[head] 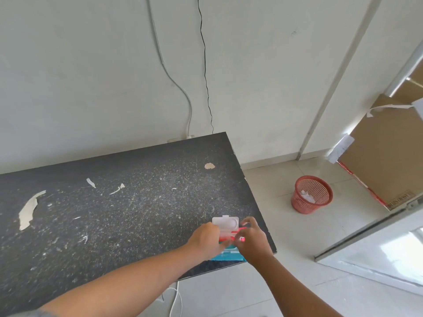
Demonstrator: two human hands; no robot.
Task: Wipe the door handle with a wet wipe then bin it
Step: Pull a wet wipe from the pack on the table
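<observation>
A teal and red wet wipe pack (229, 252) lies at the near right corner of the worn black table (114, 202). Its white flip lid (225, 223) stands open. My left hand (204, 240) holds the pack from the left, fingers curled onto it. My right hand (250, 239) is at the pack's opening from the right, its fingers pinched there; the fingertips hide what they pinch. A red mesh bin (311, 194) with crumpled paper inside stands on the tiled floor to the right of the table. No door handle is visible.
The table stands against a white wall with two cables (206, 76) running down it. A large cardboard sheet (389, 156) leans at the right. A glass or metal door edge (370, 227) crosses the lower right. White cable lies on the floor under the table's front.
</observation>
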